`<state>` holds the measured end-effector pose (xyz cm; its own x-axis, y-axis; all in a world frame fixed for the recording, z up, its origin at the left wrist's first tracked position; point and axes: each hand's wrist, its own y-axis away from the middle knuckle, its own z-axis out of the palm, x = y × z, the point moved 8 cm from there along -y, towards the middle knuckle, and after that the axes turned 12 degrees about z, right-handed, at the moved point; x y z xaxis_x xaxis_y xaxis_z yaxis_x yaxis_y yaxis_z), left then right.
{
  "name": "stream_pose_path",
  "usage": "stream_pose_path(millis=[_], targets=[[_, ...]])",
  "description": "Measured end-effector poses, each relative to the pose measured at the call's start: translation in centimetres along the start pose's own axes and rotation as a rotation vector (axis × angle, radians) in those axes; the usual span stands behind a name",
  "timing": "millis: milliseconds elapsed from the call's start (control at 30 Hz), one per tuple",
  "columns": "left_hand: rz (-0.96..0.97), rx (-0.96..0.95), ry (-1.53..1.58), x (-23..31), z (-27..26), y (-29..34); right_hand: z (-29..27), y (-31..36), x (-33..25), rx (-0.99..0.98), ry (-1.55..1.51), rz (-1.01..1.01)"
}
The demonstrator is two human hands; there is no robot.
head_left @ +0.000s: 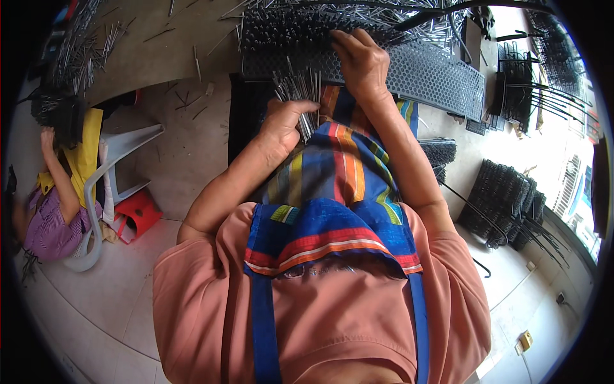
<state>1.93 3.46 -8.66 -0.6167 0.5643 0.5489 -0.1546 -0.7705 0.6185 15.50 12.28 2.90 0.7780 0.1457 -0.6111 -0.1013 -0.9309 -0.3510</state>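
A bundle of thin metal rods (306,86) is gripped in my left hand (281,123), thumb laid across it, most of the rods pointing up and away from me. Over a long dark plate full of round holes (435,78), my right hand (368,67) bends down with its fingertips pinched together. Whatever lies between those fingertips is too small to make out. Dense rows of upright dark pins (281,32) fill the plate's left part, beside my right fingertips. Toward the right the plate's holes show bare.
Loose rods (197,64) lie scattered on the table (150,54) at left, with a heap beyond the plate. Black racks (505,201) with long hooked handles stand on the floor at right. Another person (57,214) sits at far left near a white chair (96,211) and a red container (137,214).
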Motion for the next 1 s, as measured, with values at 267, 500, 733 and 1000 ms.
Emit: stream_pose_path(millis=[267, 500, 733, 1000], targets=[[0.085, -0.074, -0.085, 0.9, 1.5, 0.9, 3.9, 6.1, 3.9, -0.614, -0.61, 0.764], [0.044, 0.068, -0.205, 0.4, -1.5, 0.8, 0.1, 3.8, 5.0, -0.242, -0.824, 0.808], [0.047, -0.002, -0.187, 0.4, -1.0, 1.2, -3.3, 0.4, 4.2, 0.102, -0.647, 0.138], [0.069, -0.016, -0.149, 0.7, -0.6, 1.4, -3.1, 0.4, 3.7, 0.056, -0.568, 0.131]])
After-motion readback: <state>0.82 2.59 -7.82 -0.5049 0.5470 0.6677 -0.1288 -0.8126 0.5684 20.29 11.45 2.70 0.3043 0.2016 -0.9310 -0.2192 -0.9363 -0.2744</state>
